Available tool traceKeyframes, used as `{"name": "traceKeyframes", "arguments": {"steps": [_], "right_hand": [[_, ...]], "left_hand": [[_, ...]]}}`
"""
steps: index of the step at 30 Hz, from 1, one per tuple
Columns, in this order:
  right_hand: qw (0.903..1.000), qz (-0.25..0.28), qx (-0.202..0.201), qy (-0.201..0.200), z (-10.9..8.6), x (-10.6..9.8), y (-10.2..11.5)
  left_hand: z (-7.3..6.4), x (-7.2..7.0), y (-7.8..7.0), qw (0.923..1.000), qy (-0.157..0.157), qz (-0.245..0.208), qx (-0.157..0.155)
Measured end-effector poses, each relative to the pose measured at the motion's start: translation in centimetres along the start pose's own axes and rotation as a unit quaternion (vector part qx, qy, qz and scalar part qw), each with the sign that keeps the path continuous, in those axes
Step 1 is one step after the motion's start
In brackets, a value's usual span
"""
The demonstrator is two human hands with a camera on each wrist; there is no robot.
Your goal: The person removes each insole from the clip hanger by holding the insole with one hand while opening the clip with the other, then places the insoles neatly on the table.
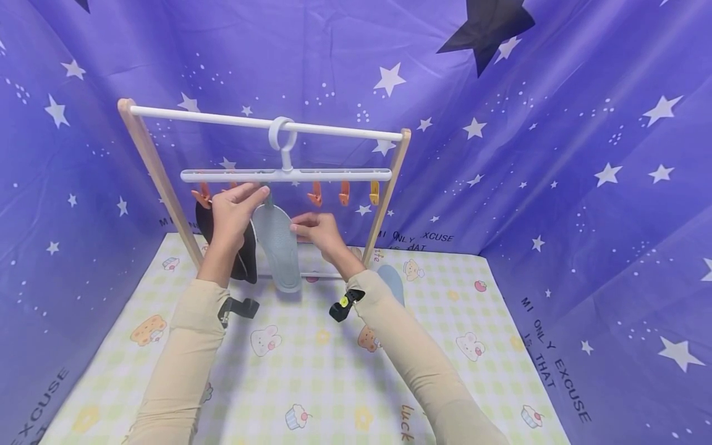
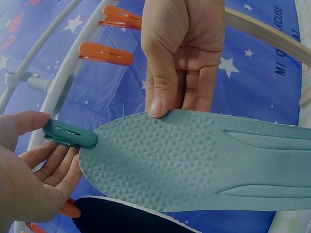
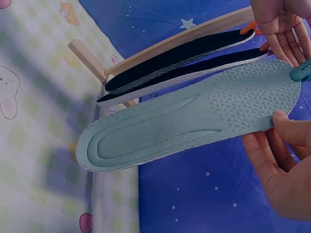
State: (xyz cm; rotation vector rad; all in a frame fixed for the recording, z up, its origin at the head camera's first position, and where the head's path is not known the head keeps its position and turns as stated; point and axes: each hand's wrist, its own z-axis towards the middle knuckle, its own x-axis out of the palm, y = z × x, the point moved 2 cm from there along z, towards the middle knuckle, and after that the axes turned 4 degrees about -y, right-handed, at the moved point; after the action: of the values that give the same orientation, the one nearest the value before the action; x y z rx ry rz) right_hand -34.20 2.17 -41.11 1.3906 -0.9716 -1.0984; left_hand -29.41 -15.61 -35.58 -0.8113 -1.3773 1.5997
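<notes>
A light blue-green insole [image 1: 278, 247] hangs toe-up below the white hanger [image 1: 334, 175]. A green clip [image 2: 70, 133] overlaps the insole's upper end. My left hand [image 1: 232, 213] pinches this clip between thumb and fingers. With thumb on the textured face and fingers behind, my right hand [image 1: 319, 232] pinches the insole's side edge just below the clip. Two dark insoles with pale edges, the nearer insole [image 3: 194, 70] and the farther insole [image 3: 180, 53], hang alongside, partly hidden behind my left hand in the head view.
The hanger hooks over the white bar [image 1: 211, 117] of a wooden-legged rack [image 1: 384, 204]. Orange clips [image 1: 315, 193] and a yellow clip [image 1: 374, 193] hang on its right half. Another blue insole [image 1: 392, 281] lies on the checked tablecloth [image 1: 334, 371], partly behind my right sleeve.
</notes>
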Motion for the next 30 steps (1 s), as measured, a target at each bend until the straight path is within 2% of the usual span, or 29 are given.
{"name": "traceKeyframes", "arguments": {"steps": [19, 30], "right_hand": [[1.0000, 0.009, -0.002, -0.002, -0.27, 0.03, 0.06], [0.9998, 0.021, -0.002, 0.000, -0.31, -0.02, 0.03]], "left_hand": [[-0.03, 0.39, 0.11, 0.9979, -0.029, -0.057, 0.007], [-0.13, 0.49, -0.14, 0.9980, -0.027, -0.057, -0.005]]}}
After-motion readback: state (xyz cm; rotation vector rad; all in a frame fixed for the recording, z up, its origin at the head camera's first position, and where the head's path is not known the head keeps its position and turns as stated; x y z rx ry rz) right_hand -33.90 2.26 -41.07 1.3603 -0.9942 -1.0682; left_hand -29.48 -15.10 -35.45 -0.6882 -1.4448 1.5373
